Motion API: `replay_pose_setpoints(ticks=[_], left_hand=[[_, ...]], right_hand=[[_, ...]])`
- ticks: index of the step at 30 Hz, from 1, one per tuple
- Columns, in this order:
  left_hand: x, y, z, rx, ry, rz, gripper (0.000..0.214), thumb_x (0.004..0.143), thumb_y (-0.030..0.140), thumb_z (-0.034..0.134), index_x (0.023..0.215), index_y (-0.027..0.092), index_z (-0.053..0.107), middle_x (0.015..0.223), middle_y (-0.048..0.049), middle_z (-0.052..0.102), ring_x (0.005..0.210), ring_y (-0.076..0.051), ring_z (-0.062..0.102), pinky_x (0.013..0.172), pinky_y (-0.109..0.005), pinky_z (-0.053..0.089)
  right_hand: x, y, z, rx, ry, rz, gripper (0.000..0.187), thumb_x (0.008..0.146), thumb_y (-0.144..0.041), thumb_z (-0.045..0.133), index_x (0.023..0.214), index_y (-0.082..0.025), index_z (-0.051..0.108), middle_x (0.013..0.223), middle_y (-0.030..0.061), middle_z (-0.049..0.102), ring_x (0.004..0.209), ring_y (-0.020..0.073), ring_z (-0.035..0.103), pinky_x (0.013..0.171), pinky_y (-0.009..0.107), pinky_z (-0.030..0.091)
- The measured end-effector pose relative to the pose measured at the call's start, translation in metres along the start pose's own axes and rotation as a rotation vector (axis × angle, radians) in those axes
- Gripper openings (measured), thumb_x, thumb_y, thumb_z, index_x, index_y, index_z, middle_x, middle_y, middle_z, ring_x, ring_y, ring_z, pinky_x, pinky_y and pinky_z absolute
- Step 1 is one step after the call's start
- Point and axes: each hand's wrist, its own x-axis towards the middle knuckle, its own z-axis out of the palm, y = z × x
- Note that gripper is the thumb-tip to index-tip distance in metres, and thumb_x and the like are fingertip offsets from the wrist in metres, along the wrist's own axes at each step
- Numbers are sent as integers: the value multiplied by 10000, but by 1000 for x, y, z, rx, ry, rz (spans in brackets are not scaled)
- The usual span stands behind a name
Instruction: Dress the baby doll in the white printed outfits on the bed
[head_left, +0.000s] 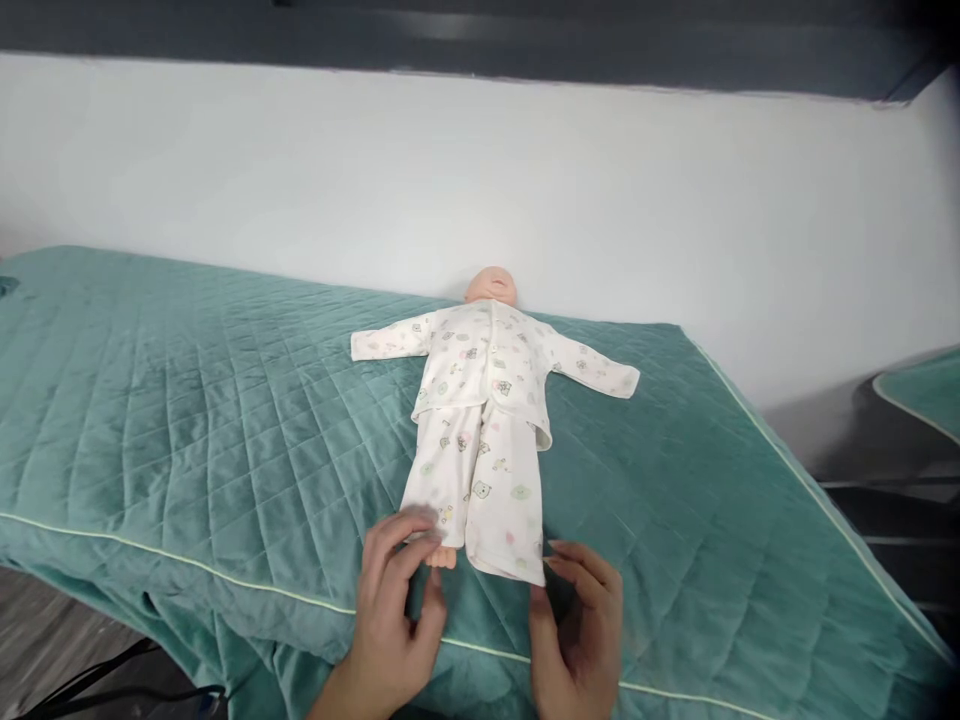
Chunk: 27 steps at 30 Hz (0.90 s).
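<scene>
On the green quilted bedspread (pixel 225 420), a baby doll (pixel 484 375) is lying, left hand (pixel 394 610) with thumb and fingers parted, right hand (pixel 581 630) narrow at a trouser cuff (pixel 514 569), grip hard to tell, so uneven tugging could be twisting the pyjama trousers (pixel 506 470).

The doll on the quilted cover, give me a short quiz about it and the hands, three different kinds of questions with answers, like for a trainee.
1. True or false: the doll has toes showing at both cuffs of its trousers.
2. Multiple choice: which part of the trousers is the right hand at?
A) the waist
B) a cuff
C) a knee
3. Fill in the gap: the quilted cover under the doll is ____ in colour.

Key:
1. False; toes show at only one cuff, the one by the left hand.
2. B
3. green
</scene>
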Motion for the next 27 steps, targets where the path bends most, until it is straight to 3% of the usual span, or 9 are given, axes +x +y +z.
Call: replay_pose_setpoints(ticks=[8,12,17,23,27], left_hand=[[-10,-7,1,210,29,-150,312,913,104,569,1209,204,560,1173,-90,601,1126,-225,565,929,-385,509],[1,-9,-2,140,-17,-134,183,917,92,579,1052,215,582,1046,-41,623,1009,-181,588,866,-327,505],[11,-3,-10,-9,16,-65,238,897,1,535,1025,196,579,1005,-36,574,936,-133,585,802,-257,506],[10,0,-18,-70,54,24,245,864,-47,502,929,180,564,976,-53,559,881,-138,578,751,-268,494],[10,-5,-29,-105,-102,61,210,864,-8,470,902,183,547,889,-51,563,810,-153,568,701,-294,484]], right_hand=[[24,-31,12,-150,-281,-265,374,890,-70,551,1249,-174,545,1330,125,550,1319,272,460,1062,451,414],[38,-41,29,-173,-412,-199,289,882,-52,525,1112,-216,589,1132,48,663,1193,240,541,1117,483,330],[49,-43,31,-151,-436,-164,202,896,-76,534,983,-244,605,973,-6,679,1012,207,606,1103,480,309],[52,-49,20,-107,-360,-267,218,865,-37,516,934,-230,589,866,-12,648,886,169,610,1121,447,317],[47,-45,13,-106,-413,-322,235,864,-29,503,973,-218,589,903,6,667,913,177,627,1116,446,339]])
